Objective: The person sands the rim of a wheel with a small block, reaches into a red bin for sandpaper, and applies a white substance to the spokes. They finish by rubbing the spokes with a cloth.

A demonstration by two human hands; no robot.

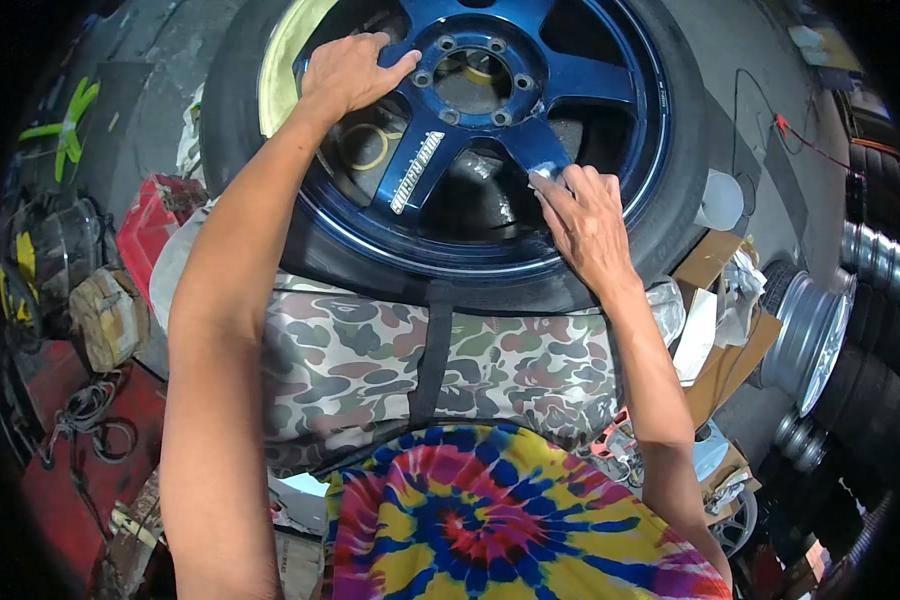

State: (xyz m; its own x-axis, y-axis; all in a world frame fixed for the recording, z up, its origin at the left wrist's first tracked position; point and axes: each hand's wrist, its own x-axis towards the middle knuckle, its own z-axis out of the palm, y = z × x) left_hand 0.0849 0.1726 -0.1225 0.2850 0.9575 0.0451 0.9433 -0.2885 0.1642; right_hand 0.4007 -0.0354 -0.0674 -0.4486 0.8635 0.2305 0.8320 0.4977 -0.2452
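Note:
A blue six-spoke wheel (585, 78) with a black tire (232, 110) lies face up before me. White raised lettering (417, 172) runs along one spoke. My left hand (352, 72) rests on an upper-left spoke, thumb stretched toward the hub, holding nothing. My right hand (585, 215) presses its bent fingers against the outer part of the lower-right spoke. Whitish, scuffed residue (542, 172) shows at those fingertips. Whatever the fingers pinch is hidden. Pale yellow masking (282, 75) covers the rim's upper-left edge. A tan ring (364, 147) shows through a spoke opening.
Camouflage fabric (345, 350) covers my lap below the tire. A white cup (720, 200) and cardboard (708, 258) stand at right, near a silver wheel (805, 325). At left are a red container (150, 220), a green four-armed tool (70, 130) and a coiled cable (95, 415).

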